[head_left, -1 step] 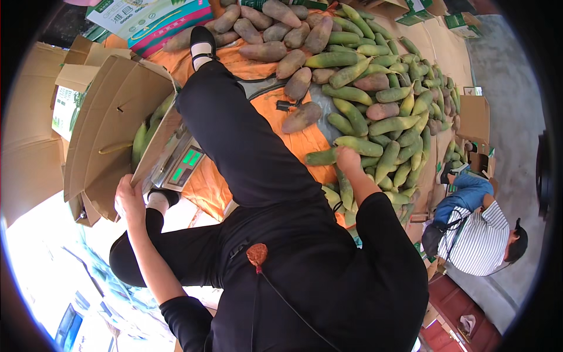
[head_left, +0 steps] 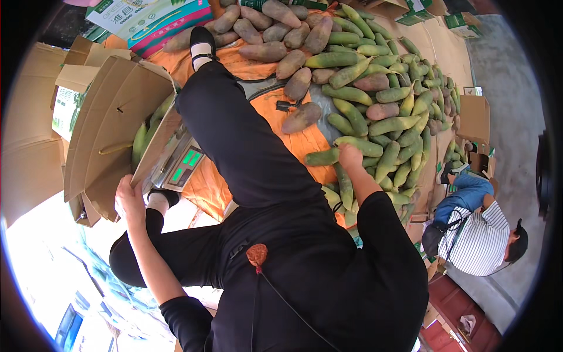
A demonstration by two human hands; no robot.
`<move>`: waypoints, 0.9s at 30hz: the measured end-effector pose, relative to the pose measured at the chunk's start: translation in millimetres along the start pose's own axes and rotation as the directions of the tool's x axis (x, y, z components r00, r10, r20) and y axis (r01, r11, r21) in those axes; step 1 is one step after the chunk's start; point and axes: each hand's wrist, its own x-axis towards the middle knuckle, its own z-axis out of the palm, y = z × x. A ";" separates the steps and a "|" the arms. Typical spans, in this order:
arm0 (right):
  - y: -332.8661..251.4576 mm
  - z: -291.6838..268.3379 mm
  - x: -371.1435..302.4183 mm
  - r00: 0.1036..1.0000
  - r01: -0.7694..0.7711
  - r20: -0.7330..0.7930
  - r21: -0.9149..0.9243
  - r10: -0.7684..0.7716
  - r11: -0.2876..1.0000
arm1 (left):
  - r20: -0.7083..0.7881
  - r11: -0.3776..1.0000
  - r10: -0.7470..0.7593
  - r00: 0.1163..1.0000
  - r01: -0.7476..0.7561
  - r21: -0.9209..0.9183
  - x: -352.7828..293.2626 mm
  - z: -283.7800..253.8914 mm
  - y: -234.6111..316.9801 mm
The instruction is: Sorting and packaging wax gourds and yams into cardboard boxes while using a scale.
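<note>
My left hand [head_left: 129, 199] is closed on the near flap of an open cardboard box [head_left: 97, 132]. Inside that box lie a few green radishes [head_left: 141, 141]. The box is on or against a digital scale [head_left: 185, 161] with a lit green display; the flap hides part of it. On the right, my right hand [head_left: 350, 157] is closed over the right end of a green radish [head_left: 321, 157] at the near edge of a large heap [head_left: 404, 123]. Its fingertips are partly hidden.
Reddish-purple radishes [head_left: 302, 117] lie on an orange cloth [head_left: 270, 108] beyond my leg. A printed carton [head_left: 158, 26] stands at the far left. At the right, a person in a striped shirt [head_left: 475, 240] is bent low near more cardboard boxes [head_left: 474, 120].
My right hand has shifted very slightly to the right at the end of the green radish. Everything else looks the same.
</note>
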 end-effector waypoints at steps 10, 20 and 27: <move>64.5 -15.0 69.9 0.778 -0.398 0.161 0.874 0.607 0.279 | 0.001 0.999 0.000 1.000 0.000 -0.032 4.7 0.5 5.3; 82.6 37.7 108.1 0.887 -0.238 0.213 0.971 0.409 0.010 | 0.022 0.999 -0.043 0.999 0.044 -0.029 5.4 -0.7 7.9; 28.4 1.4 92.3 0.784 -0.332 0.147 0.920 0.603 0.207 | 0.029 0.998 -0.059 0.998 0.059 -0.005 -5.2 -10.8 8.4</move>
